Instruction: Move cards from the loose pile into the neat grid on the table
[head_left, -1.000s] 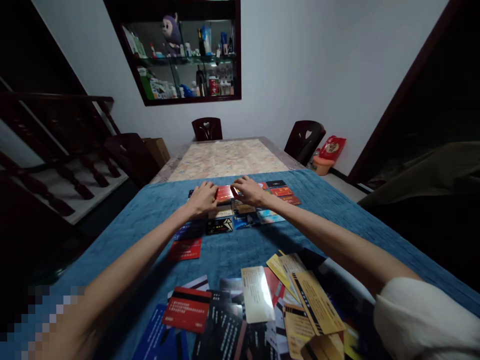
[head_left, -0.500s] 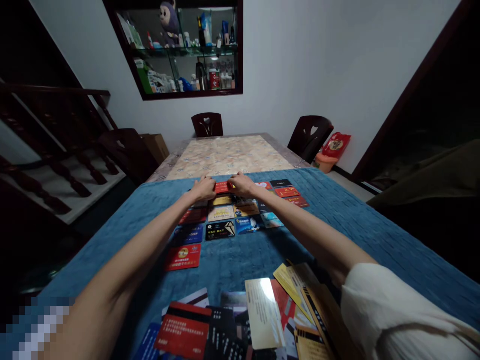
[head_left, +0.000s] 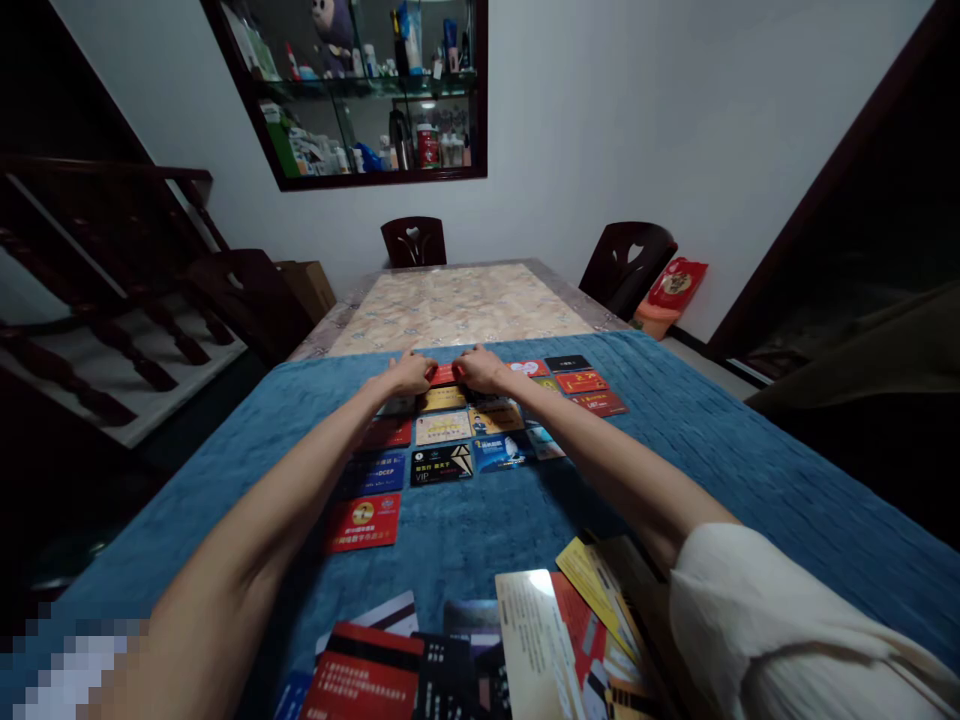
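At the far row of laid-out cards, my left hand [head_left: 409,374] pinches the left end of a red card [head_left: 444,374]. The fingers of my right hand [head_left: 480,370] are closed at its right end. The card looks low over the cloth or flat on it; I cannot tell which. Just nearer lies a yellow card [head_left: 442,399], then a cream card [head_left: 442,428] and a black VIP card [head_left: 441,464]. A blue card [head_left: 504,450] sits right of the black one. On the left are a dark blue card [head_left: 375,472] and a red card with a gold emblem [head_left: 364,521].
A loose pile of cards, with a pale gold card [head_left: 536,640] on top, lies close to me. Blue cloth [head_left: 675,480] covers the near table; the patterned tabletop [head_left: 450,305] shows beyond. Chairs [head_left: 628,265] stand around it. A wall cabinet [head_left: 375,185] is behind.
My view has tipped down and come closer. The red card has moved slightly away from me between both hands, showing the yellow card in front of it.
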